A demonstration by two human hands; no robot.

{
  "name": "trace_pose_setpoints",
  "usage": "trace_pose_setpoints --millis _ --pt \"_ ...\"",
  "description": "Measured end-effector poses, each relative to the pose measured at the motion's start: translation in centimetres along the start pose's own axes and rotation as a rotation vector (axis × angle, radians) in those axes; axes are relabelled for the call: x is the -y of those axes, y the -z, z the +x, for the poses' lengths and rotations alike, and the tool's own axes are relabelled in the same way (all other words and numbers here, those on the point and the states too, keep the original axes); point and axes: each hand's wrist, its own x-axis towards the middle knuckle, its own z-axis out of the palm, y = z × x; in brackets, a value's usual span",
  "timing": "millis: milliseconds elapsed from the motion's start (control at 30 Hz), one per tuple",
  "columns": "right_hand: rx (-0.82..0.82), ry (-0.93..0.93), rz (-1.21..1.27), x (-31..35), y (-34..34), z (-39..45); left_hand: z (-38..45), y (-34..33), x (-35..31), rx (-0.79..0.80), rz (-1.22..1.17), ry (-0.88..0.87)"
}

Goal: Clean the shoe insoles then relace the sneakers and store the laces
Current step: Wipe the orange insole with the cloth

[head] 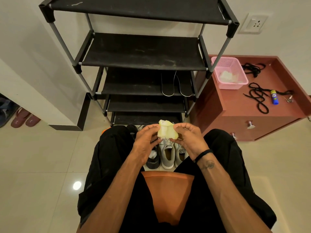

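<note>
Insoles, two dark flat ones with pale edges (176,84), lie side by side on the middle tier of a black fabric-and-metal shoe rack (143,52), toes toward the viewer; their heel ends fade into the shadow under the tier above. Nearer, a crumpled yellow-white cloth (166,129) is held up between both hands above the knees. The left hand (146,142) pinches its left edge in a narrow grip, and the right hand (188,138) pinches the right edge likewise, fingers curled onto the fabric. Beneath the hands stand a pair of grey sneakers (167,153), the right one mostly hidden by the right wrist, and a black-and-white shoe (153,158), half covered by the left hand; whether the grey pair carries laces is hard to make out. Another dark shoe toe (132,129) peeks out behind the left knee.

To the right, on the reddish-brown wooden cabinet (235,108) that serves as a counter, a pink perforated plastic basket (228,73) holds pale crumpled cloths. Beside it lie black coiled shoelaces (257,100), a second black bundle (253,68) farther back, a blue-and-yellow tube (274,97) and a small metallic item (289,100) too small to identify.

The person sits on an orange stool (168,195), in black trousers. The floor is glossy cream tile (42,165); maroon slippers (25,118) rest at far left, beside a blue shape cut off by the frame. A white wall socket (254,23) sits on the pale wall.
</note>
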Motion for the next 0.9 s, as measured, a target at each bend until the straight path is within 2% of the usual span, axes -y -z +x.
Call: trace_pose_setpoints --millis 167,300,533,733,800,900 --pt "-0.027 0.085 -0.165 -0.29 0.16 -0.10 -0.38 0.00 -0.16 0.094 -0.015 0.105" --pt "0.002 0.210 -0.405 -0.65 0.28 -0.22 -0.68 -0.20 -0.17 0.091 0.057 0.070" --pt "-0.038 0.206 -0.384 -0.69 0.27 0.05 -0.47 -0.14 0.29 0.056 0.091 -0.002" --pt "-0.106 -0.025 -0.219 -0.57 -0.08 0.48 0.14 -0.07 0.45 -0.050 0.066 -0.069" --pt "-0.076 -0.090 -0.113 -0.05 -0.21 0.37 0.11 -0.03 0.47 -0.087 0.166 -0.163" --pt "0.015 -0.035 -0.178 -0.13 -0.12 0.09 -0.20 -0.20 0.65 -0.067 0.284 -0.280"
